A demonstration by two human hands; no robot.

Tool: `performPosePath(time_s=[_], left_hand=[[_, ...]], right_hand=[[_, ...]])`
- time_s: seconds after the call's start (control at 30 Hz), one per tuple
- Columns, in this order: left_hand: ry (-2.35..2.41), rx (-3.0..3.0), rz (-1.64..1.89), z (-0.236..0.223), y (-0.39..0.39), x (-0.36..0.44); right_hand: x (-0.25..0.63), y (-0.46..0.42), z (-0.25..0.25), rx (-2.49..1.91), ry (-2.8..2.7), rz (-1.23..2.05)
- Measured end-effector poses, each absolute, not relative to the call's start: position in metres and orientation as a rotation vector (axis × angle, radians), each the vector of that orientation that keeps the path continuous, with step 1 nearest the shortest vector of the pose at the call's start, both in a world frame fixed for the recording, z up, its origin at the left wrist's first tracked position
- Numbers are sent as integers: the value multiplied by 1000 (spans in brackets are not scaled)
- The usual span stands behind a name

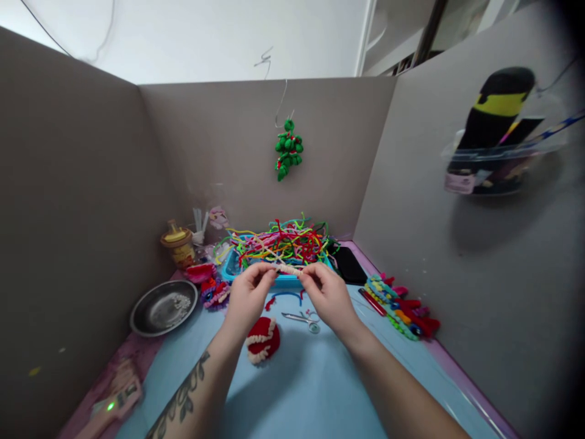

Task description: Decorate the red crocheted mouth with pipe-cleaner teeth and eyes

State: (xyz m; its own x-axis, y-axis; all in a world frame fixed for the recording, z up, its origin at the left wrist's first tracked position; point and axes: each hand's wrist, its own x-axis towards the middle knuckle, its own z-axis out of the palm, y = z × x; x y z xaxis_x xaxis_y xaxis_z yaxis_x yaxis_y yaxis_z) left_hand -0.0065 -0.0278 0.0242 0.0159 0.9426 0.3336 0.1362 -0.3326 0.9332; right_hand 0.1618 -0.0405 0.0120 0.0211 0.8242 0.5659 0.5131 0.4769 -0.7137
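Observation:
Between my two hands a cream-coloured pipe cleaner (289,269), crimped or coiled along its middle, is stretched level above the table. My left hand (249,292) pinches its left end, and my right hand (325,291) pinches the right one. Below them on the blue cloth lies a red fuzzy piece (269,336) with wavy cream trim. Small scissors (301,318) rest partly open to its right. A bent blue pipe cleaner (287,296) with red bits at its ends sits just under my hands.
Behind my hands stands a blue basket (232,263) heaped with colourful pipe cleaners (287,241). A metal bowl (141,320) and a pink glue gun (116,396) are on the left. A black phone (350,265), a red pen (372,302) and colourful fuzzy pieces (402,308) lie right.

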Motion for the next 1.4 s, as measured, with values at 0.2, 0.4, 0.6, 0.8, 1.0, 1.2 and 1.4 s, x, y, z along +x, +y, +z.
performPosePath(time_s=[0.2, 0.4, 0.6, 0.8, 1.0, 1.2, 1.4], left_hand=[[1105, 1503, 1363, 23, -32, -2], [1084, 1532, 1372, 16, -29, -3], [1062, 1491, 1478, 14, -29, 0], [1042, 1523, 1502, 19, -30, 2], [1023, 1670, 1489, 18, -30, -2], [1053, 1630, 1440, 20, -28, -3], [1043, 1647, 1354, 21, -25, -7]], right_hand=[[159, -39, 8, -1171, -1661, 248], [159, -40, 6, -1196, -1679, 110], [159, -42, 5, -1197, -1754, 110], [163, -41, 11, -1186, -1751, 366], [165, -40, 17, -1079, -1830, 446], [164, -39, 17, -1081, -1777, 439], [166, -37, 15, -1083, -1745, 420]])
